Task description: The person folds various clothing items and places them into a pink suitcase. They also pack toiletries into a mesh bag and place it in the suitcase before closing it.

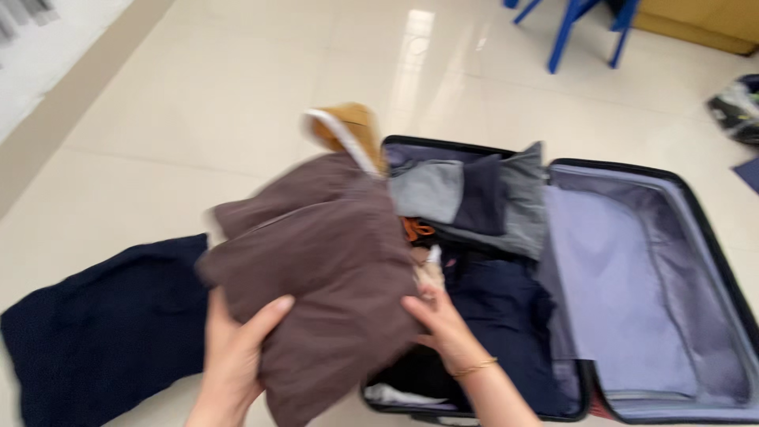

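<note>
A folded brown garment [324, 261] is held up between both my hands, over the left edge of an open suitcase [715, 245]. My left hand [237, 352] grips its lower left side, thumb on top. My right hand [443, 324], with a thin gold bracelet on the wrist, holds its right edge. A mustard-and-white cloth [348, 130] shows behind the garment's top. The suitcase's left half holds grey clothes [466, 194] and dark navy clothes [498, 308]; its right half shows a lilac lining.
A dark navy garment [103, 332] lies spread on the pale tiled floor left of the suitcase. Blue chair legs [573, 28] stand at the back right, beside a yellow-brown cabinet base. A dark bag [739, 107] sits at the far right edge.
</note>
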